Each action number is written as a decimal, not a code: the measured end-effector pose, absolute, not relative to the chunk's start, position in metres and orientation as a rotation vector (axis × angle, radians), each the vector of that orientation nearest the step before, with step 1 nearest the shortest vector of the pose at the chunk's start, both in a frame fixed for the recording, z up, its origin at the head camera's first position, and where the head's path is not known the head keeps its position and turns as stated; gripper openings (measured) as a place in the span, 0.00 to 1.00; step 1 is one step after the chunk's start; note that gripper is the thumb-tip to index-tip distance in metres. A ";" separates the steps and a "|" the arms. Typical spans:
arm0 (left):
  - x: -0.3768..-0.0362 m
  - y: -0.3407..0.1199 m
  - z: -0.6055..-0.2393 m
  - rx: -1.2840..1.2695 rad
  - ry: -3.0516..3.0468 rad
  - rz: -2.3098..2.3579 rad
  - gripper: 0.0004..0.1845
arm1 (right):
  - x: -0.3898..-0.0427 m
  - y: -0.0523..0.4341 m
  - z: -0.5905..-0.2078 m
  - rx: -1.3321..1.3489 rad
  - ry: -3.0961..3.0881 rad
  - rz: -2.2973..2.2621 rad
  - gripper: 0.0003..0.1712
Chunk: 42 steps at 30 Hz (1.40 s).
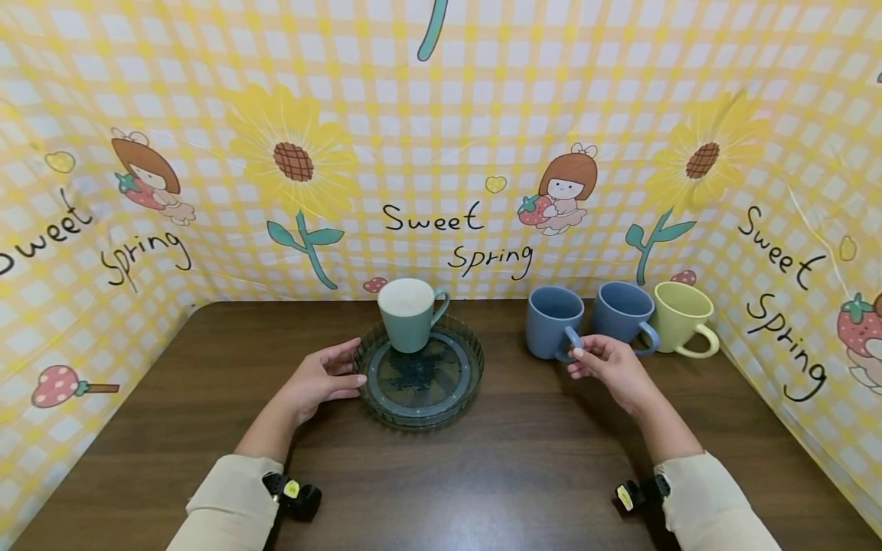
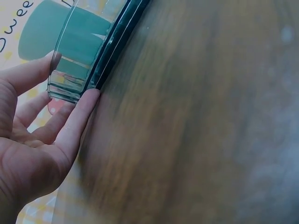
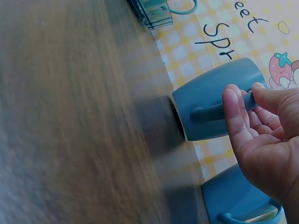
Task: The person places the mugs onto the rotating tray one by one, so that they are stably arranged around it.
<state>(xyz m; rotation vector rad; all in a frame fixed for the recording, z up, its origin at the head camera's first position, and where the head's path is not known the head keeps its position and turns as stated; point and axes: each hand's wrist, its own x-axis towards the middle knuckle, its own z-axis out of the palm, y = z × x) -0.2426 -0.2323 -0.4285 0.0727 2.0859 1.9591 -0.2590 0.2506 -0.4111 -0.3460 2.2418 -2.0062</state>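
"Sweet Spring" lettering [image 1: 458,239] behind mugs [image 1: 553,321]

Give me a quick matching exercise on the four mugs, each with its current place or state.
Things:
1. green mug
2. left blue mug
3. middle blue mug
4. yellow mug

States:
A. far right of the row
B. standing in the glass tray
C. handle pinched by the right hand
D. between two other mugs

Pairs: 1-B, 2-C, 3-D, 4-A

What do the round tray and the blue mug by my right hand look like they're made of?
Tray: probably tinted glass or clear plastic; the table shows through its ridged, shiny rim. Blue mug: likely glazed ceramic with a matte finish, opaque with thick walls and soft, dull reflections.
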 end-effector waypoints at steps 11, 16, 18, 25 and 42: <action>-0.238 -0.231 -0.427 0.045 2.095 1.972 0.42 | -0.253 0.243 -0.408 -0.383 2.214 -2.019 0.17; -0.237 -0.231 -0.427 0.048 2.093 1.975 0.42 | -0.251 0.239 -0.407 -0.398 2.211 -2.026 0.18; -0.236 -0.230 -0.427 0.046 2.093 1.973 0.42 | -0.251 0.238 -0.407 -0.408 2.209 -2.025 0.18; -0.232 -0.228 -0.425 0.040 2.096 1.988 0.43 | -0.248 0.233 -0.404 -0.438 2.212 -2.007 0.16; -0.230 -0.225 -0.427 0.026 2.096 2.018 0.43 | -0.245 0.217 -0.392 -0.490 2.196 -1.988 0.18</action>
